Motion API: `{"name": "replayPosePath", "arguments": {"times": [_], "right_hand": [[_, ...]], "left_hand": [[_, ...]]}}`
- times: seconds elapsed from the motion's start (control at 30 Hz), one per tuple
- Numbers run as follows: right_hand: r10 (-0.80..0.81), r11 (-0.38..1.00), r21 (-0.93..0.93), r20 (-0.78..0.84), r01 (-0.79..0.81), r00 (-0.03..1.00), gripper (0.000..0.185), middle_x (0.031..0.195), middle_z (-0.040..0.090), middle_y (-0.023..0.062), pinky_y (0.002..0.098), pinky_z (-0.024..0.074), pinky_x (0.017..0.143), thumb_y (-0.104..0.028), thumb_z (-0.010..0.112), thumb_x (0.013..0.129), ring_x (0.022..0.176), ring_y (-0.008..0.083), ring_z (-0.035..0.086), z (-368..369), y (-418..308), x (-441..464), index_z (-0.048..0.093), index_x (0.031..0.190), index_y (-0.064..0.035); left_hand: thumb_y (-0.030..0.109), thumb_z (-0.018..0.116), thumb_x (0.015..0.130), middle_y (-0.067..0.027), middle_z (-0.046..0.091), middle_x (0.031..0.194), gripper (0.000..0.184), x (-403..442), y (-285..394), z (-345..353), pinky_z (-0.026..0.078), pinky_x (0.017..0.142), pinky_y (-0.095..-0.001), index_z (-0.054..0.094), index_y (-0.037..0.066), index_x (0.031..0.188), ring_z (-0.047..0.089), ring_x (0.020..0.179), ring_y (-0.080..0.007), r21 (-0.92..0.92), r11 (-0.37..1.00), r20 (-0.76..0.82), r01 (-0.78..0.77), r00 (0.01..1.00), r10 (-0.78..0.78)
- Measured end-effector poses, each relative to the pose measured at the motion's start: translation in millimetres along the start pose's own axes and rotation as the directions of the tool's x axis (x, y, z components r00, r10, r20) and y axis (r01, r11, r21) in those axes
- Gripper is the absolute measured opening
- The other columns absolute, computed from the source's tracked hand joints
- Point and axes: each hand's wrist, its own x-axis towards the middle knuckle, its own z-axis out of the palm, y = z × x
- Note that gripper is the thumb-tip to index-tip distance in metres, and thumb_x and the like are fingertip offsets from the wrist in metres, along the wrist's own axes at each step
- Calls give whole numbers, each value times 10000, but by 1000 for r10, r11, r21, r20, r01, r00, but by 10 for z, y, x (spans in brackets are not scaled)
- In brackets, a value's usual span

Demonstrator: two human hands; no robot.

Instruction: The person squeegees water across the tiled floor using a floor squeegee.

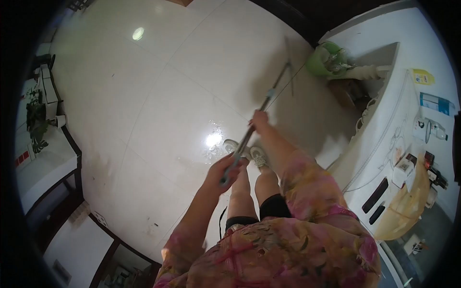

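Observation:
A floor squeegee (268,97) slants across the floor, its long pole leading away from me to a thin, blurred crosswise bar. My left hand (224,172) is wrapped round the pole near its top end, above my left leg. Further down the same pole, my right hand (260,121) is closed on it. The bar lies on the pale tiled floor (177,96), left of the green bin. A wet, shiny patch (214,139) shows on the tiles by my shoes (258,156).
A green bin (322,60) with a clear liner stands at the far right, near a white table (379,158) holding a yellow packet (422,77), a mug (422,129), a dark remote (375,195) and a yellow bag (406,211). Potted plants (37,115) stand at the left.

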Motion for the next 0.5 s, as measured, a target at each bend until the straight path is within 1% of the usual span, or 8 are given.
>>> {"name": "replayPosePath", "arguments": {"times": [0.03,0.07,0.1,0.13,0.2,0.33,0.43,0.5], "right_hand": [[-137,774,-588,208,236,968,195,641,526,135,338,433,504,-205,504,729,578,241,531,257,-61,-346,512,720,-10],[-266,203,-865,403,459,876,200,678,545,159,359,446,543,-200,529,701,624,260,554,515,-161,-735,539,722,-1],[-214,39,-806,571,590,793,198,741,554,175,335,446,576,-185,561,660,686,269,555,778,-65,-1002,567,730,0],[-213,374,-817,385,439,898,223,770,554,167,370,443,610,-180,554,684,748,253,551,1052,105,-1321,561,818,-3],[3,887,-459,124,55,992,298,690,543,174,362,475,487,-196,480,773,570,255,565,1509,444,-1694,419,910,61],[185,933,-353,316,-66,930,299,618,512,169,325,462,342,-204,439,806,409,257,533,1648,217,-2254,328,852,70],[275,961,-119,504,-250,819,297,612,485,130,341,464,341,-212,468,798,415,229,530,1468,-261,-2448,341,840,53],[121,969,129,503,-212,856,367,618,484,142,336,459,345,-229,526,765,416,240,548,1307,-456,-2317,348,835,84]], "left_hand": [[131,463,805,-77,488,773,214,-234,-22,-245,353,374,-137,429,37,994,398,476,-58,-20,999,-46,-37,998,36],[130,463,802,-79,490,773,228,-495,-78,-465,351,369,-135,421,41,1009,394,471,-60,-31,996,-86,-81,993,78],[130,461,799,-84,485,804,301,-769,-176,-671,352,372,-134,390,51,1081,392,482,-61,-96,986,-150,-133,982,118],[127,456,803,-96,473,856,336,-1040,-278,-843,362,385,-142,370,75,1124,404,518,-68,-235,961,-153,-143,982,109],[124,444,816,-92,457,860,299,-1470,-473,-945,375,424,-158,386,106,1109,412,563,-81,-417,891,-154,-179,980,125],[246,460,821,1,321,526,264,-1846,-704,-693,396,463,-176,410,26,957,381,496,-76,-646,756,-109,-111,993,53],[154,502,792,-59,446,838,368,-1985,-579,-396,333,409,-155,360,119,1130,378,545,-68,-272,908,-302,-318,924,233],[143,500,784,-54,467,804,442,-1871,-331,-38,325,388,-157,312,130,1183,376,507,-69,-101,950,-373,-294,897,237]]}}
